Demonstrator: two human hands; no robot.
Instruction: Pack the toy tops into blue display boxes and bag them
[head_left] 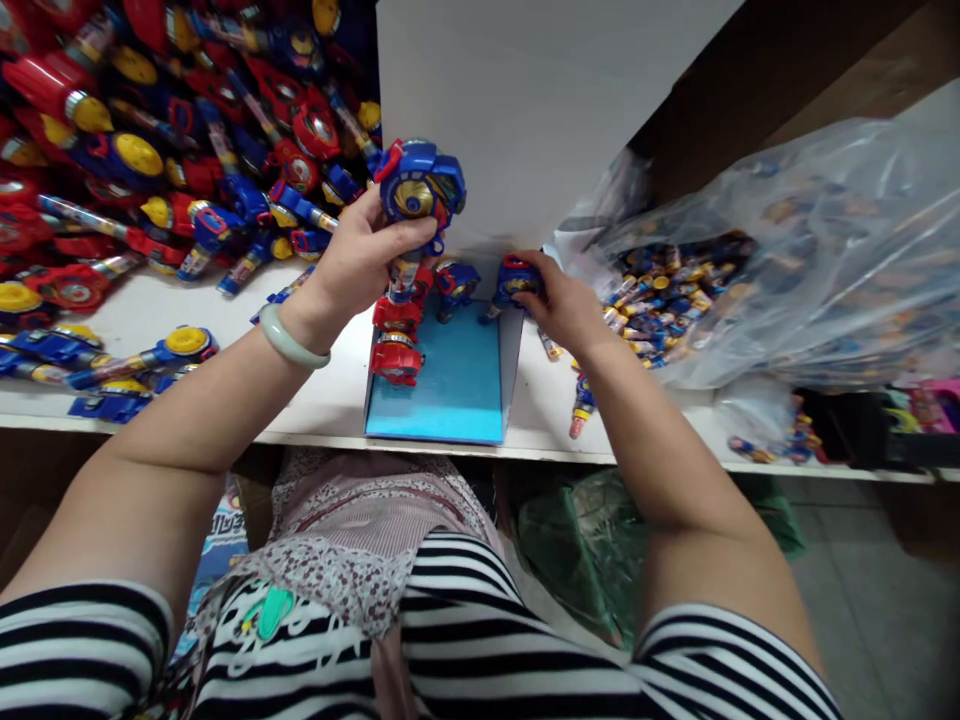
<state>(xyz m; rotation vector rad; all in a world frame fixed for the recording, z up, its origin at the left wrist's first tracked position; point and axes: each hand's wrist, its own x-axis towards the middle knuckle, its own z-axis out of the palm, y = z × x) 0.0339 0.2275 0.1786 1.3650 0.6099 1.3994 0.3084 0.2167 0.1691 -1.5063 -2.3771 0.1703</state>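
Observation:
My left hand (367, 245), with a pale bangle on the wrist, grips a blue toy (420, 190) with a round gold centre and a tube below it, held above the box's left side. My right hand (559, 300) has its fingers round a smaller-looking blue and red toy (517, 278) at the box's back right. Between them, another blue toy (456, 285) lies in the blue-bottomed box (457, 400). Red toys (397, 350) stand along the box's left side.
A big pile of red and blue toys (225, 120) fills the back left. More blue toys (112, 365) lie at front left. On the right, a clear plastic bag (847, 250) holds many small tubes (660, 300). A white panel (517, 110) rises behind the box.

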